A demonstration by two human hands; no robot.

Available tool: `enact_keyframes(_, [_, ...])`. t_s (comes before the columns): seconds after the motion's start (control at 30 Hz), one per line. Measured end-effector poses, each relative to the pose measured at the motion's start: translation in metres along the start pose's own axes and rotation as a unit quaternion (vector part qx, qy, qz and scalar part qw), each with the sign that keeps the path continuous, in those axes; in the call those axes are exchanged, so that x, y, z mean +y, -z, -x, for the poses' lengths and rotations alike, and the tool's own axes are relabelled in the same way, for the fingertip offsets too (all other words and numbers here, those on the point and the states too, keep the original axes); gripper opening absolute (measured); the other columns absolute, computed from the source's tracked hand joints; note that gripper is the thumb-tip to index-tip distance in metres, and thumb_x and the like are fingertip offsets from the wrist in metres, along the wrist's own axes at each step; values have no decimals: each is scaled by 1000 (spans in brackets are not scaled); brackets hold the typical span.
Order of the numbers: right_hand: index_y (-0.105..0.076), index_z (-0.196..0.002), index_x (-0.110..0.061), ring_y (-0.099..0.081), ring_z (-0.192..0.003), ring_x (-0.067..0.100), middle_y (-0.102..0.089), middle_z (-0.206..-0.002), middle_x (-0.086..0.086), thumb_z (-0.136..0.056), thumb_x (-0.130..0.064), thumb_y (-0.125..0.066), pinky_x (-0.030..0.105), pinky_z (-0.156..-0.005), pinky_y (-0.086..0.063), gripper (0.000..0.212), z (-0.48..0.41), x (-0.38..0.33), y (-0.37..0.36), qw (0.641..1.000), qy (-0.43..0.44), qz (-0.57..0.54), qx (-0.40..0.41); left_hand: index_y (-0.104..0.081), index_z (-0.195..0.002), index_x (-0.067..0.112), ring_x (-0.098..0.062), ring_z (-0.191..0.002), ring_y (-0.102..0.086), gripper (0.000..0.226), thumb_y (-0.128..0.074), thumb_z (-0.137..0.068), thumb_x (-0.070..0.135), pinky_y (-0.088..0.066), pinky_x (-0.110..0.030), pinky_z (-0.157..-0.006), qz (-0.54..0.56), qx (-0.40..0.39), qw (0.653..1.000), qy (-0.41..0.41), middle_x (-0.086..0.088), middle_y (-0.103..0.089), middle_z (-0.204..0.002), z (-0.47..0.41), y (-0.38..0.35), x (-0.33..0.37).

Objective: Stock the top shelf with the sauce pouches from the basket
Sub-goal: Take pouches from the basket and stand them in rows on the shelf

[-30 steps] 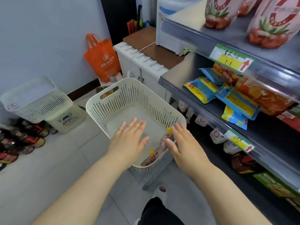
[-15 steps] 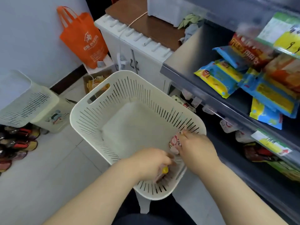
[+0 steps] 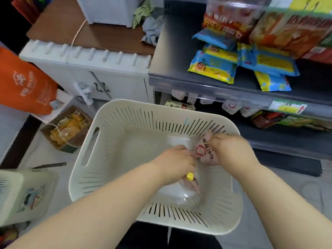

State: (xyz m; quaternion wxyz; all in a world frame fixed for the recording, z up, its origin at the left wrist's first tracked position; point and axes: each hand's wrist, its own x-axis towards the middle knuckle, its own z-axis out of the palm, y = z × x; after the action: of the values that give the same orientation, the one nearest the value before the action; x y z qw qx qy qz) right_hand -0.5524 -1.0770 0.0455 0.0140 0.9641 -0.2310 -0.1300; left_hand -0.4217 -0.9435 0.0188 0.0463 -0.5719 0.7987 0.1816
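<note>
Head view: white slotted basket [image 3: 86,146] sat on the floor in front of the dark shelf unit [image 3: 179,51], right below the camera. Both hands were down inside the basket, at its right side. Right hand [image 3: 231,150] had fingers curled, pinching a red-and-white sauce pouch [image 3: 204,153] by its upper edge, with the pouch tilted against the basket's right wall. Left hand [image 3: 175,161] was closed in a fist round a second pouch [image 3: 190,186]; its yellow cap [image 3: 189,176] stuck out under the hand and the body lay on the basket floor. The left fingertips were hidden and lay just beside the right hand's pouch. Blue-yellow snack packets [image 3: 212,67] lay on the shelf above. An orange bag [image 3: 25,81], a cardboard box [image 3: 68,126] and another basket [image 3: 23,193] stood to the left. Frame was blurred.
</note>
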Motion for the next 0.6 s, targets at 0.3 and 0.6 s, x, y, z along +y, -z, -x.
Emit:
enact_keyframes(0.3, [-63, -105, -14, -58, -96, 27, -61, -107, 5, -79, -10, -60, 31, -82, -49, 27, -19, -24, 22, 974, -54, -161, -151, -54, -73, 15, -23, -81, -53, 19, -63, -87, 24, -37, -26, -68, 326, -58, 864, 379, 1, -55, -75, 51, 6, -72])
enact_keyframes(0.6, [-63, -94, -23, -53, -92, 17, -52, -98, -5, -86, -1, -52, 24, -78, -41, 26, -56, -50, 24, 939, -5, -329, -103, -64, -107, 13, -19, -80, -62, 21, -62, -88, 21, -52, -28, -64, 415, -8, 798, 437, -3, -66, -92, 65, -5, -92])
